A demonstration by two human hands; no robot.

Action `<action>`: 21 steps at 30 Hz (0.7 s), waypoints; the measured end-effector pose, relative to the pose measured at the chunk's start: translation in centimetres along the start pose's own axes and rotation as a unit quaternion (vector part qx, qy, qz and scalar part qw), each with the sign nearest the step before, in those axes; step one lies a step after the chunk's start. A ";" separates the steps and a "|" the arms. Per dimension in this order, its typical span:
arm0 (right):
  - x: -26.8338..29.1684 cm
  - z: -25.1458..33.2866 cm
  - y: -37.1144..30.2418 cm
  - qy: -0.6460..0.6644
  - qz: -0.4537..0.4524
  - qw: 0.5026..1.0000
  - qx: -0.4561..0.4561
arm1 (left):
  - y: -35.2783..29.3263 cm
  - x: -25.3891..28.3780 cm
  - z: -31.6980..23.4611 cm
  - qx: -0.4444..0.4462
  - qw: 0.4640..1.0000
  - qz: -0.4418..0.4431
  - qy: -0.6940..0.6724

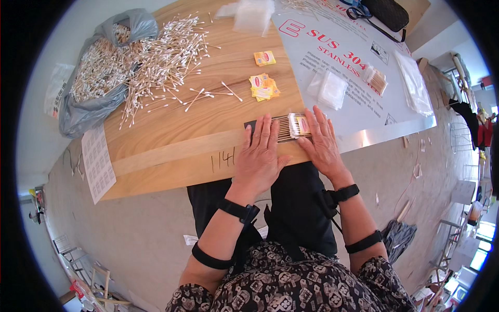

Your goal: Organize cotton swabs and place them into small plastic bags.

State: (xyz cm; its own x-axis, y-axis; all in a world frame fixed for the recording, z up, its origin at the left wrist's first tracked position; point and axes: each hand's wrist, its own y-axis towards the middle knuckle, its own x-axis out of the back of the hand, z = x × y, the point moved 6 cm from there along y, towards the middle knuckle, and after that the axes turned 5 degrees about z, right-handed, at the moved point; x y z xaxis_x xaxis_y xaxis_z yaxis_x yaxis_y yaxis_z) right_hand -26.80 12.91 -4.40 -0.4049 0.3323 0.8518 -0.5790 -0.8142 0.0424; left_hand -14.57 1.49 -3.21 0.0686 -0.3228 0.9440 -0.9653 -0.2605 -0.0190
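On the wooden table (208,140), the person's left hand (258,154) lies flat over the left part of a row of cotton swabs (283,128), and the right hand (323,144), also outstretched, rests beside its right-end yellow card (303,125), with a yellow card pile (263,87) and grey bag (93,115) beyond.

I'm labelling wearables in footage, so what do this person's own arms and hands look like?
The left hand and right hand are ungloved. Each arm wears a black wrist strap with a dark block, and a second black band higher up. The short sleeves are dark with a pale print.
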 end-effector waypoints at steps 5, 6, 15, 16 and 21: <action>0.4 0.2 0.0 -0.018 -0.010 1.000 0.006 | 0.7 -0.2 -1.0 -0.013 1.000 -0.006 -0.017; 0.4 0.0 0.0 -0.018 -0.005 1.000 0.012 | 0.9 -0.2 -1.1 -0.016 1.000 -0.009 -0.024; -1.3 -4.9 1.9 0.747 -0.210 0.594 -0.212 | 2.7 0.4 1.3 0.065 0.849 -0.247 -0.462; -2.4 -4.3 2.7 0.826 -0.151 0.499 -0.215 | 3.1 0.1 1.4 0.067 0.797 -0.274 -0.533; -3.3 -4.2 3.4 0.770 -0.190 0.569 -0.218 | 4.1 0.2 -0.3 0.090 0.801 -0.236 -0.542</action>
State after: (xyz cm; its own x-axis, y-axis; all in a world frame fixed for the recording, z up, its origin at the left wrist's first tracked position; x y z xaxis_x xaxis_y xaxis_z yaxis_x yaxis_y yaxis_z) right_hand -30.44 11.06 -9.26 -0.1362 0.7416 -0.6569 -0.8165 -0.4596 -0.3495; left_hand -18.56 0.67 -2.99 0.6877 -0.7257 0.0205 -0.7225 -0.6813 0.1172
